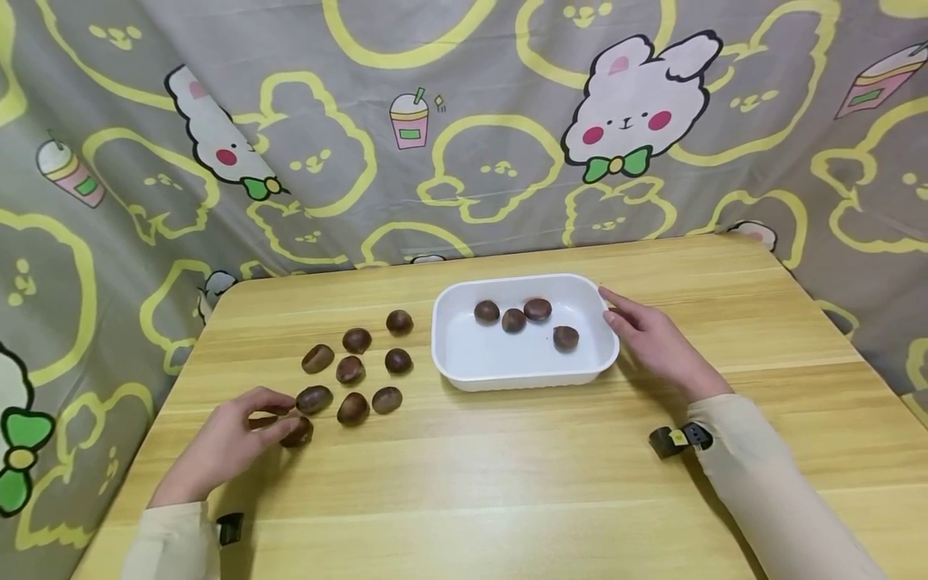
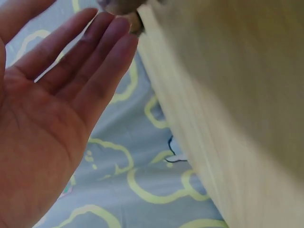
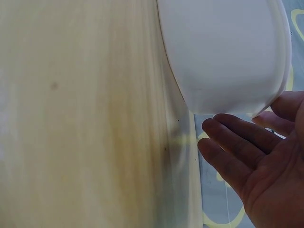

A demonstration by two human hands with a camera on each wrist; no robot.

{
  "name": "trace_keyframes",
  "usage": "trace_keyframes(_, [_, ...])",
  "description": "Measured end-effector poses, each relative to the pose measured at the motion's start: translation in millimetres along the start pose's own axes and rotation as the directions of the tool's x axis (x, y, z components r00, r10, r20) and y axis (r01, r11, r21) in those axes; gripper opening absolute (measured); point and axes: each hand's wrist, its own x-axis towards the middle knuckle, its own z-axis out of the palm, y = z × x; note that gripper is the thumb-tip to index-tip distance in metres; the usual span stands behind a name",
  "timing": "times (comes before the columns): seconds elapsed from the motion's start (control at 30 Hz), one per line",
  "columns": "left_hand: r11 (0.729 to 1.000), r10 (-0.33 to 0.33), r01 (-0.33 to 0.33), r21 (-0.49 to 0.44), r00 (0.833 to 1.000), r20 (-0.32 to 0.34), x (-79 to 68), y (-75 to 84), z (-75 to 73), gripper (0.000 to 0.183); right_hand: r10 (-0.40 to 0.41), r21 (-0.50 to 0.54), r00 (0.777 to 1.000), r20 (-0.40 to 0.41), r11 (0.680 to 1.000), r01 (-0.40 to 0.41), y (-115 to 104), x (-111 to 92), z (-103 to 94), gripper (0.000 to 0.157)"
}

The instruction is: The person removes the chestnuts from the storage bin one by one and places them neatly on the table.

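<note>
My left hand (image 1: 232, 439) is low over the left side of the table, its fingers extended around several brown chestnuts. Its thumb touches one chestnut (image 1: 299, 433), and the index fingertip meets another chestnut (image 1: 315, 399). One more lies partly hidden beneath the hand. In the left wrist view, long straight fingers (image 2: 95, 71) reach toward a blurred chestnut (image 2: 124, 4) at the top edge. At the right end of a white plastic tray (image 1: 464, 354), my right hand (image 1: 656, 342) rests its fingertips against the rim. The right wrist view shows those fingers (image 3: 237, 147) loosely spread beside the tray wall.
Several chestnuts (image 1: 351, 370) lie loose between the left hand and the tray, the closest chestnut (image 1: 398, 361) just left of it. Inside the tray are several more chestnuts (image 1: 514, 321). A patterned grey cloth (image 1: 464, 161) hangs behind the wooden table (image 1: 507, 483).
</note>
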Motion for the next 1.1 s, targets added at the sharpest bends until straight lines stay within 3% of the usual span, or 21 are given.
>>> trace_keyframes(0.27, [0.99, 0.122, -0.112, 0.083, 0.984, -0.127, 7.4, 17.0, -2.4, 0.016, 0.011, 0.004, 1.0, 0.005, 1.0, -0.011, -0.5, -0.2, -0.1, 0.054])
trace_keyframes(0.57, [0.978, 0.202, -0.188, 0.092, 0.963, -0.176, 21.9, 35.3, 5.2, 0.009, 0.015, 0.008, 1.0, 0.007, 1.0, -0.015, -0.6, 0.3, -0.1, 0.055])
trace_keyframes(0.63, [0.971, 0.239, -0.227, 0.08, 0.947, -0.214, 27.4, 41.6, 9.8, 0.009, 0.013, 0.008, 1.0, 0.005, 1.0, -0.013, -0.5, 0.3, 0.1, 0.054])
trace_keyframes(0.7, [0.957, 0.289, -0.286, 0.053, 0.919, -0.269, 34.4, 50.1, 16.7, 0.01, 0.013, 0.006, 1.0, 0.004, 1.0, -0.013, -0.8, 0.0, 0.1, 0.054])
trace_keyframes(0.8, [0.915, 0.361, -0.401, -0.042, 0.862, -0.355, 46.8, 67.0, 29.1, 0.014, 0.015, 0.001, 1.0, 0.004, 1.0, -0.015, -1.5, -0.2, -0.7, 0.054])
trace_keyframes(0.87, [0.88, 0.386, -0.46, -0.121, 0.839, -0.383, 55.1, 81.4, 37.1, 0.015, 0.013, -0.002, 1.0, 0.002, 1.0, -0.013, -1.8, -0.1, -1.3, 0.055])
trace_keyframes(0.93, [0.854, 0.393, -0.487, -0.182, 0.834, -0.387, 62.9, 96.5, 44.4, 0.015, 0.006, -0.001, 1.0, -0.001, 1.0, -0.006, -1.8, 0.4, -1.4, 0.055])
trace_keyframes(1.1, [0.828, 0.418, -0.497, -0.257, 0.855, -0.307, 81.4, 131.7, 62.5, 0.012, -0.003, 0.009, 1.0, 0.001, 1.0, 0.003, -1.2, 1.0, 0.1, 0.054])
